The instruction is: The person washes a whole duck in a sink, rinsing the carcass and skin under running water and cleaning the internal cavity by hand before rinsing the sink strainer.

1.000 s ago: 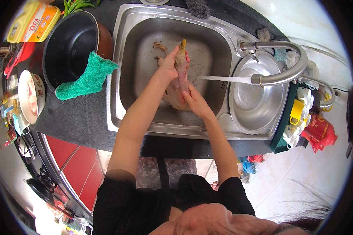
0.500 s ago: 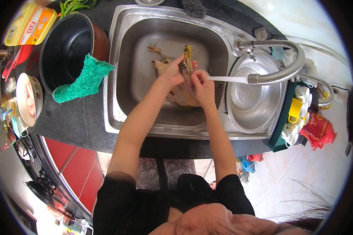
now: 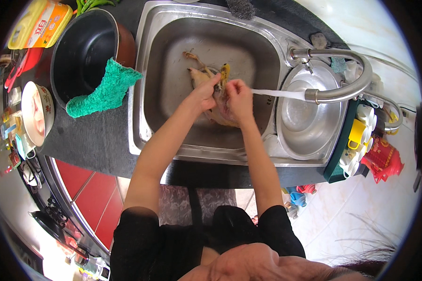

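In the left basin of the steel sink lies a plucked whole bird, chicken or duck, I cannot tell which. One thin leg sticks out toward the far left. My left hand grips the bird around a part with a yellow and dark end poking up past the thumb. Beside it, my right hand has its fingers pinched together against the bird's right side; whatever is between the fingertips is hidden. A white stream of water runs from the curved faucet toward my right hand.
A metal bowl fills the right basin. On the left counter stand a dark pot with a green cloth over its rim, and a bowl of pale meat. Cups sit in a rack at right.
The view has shifted slightly, so the sink sits further right. My right hand has come up and away from the yellow end of the bird; the left keeps its hold.
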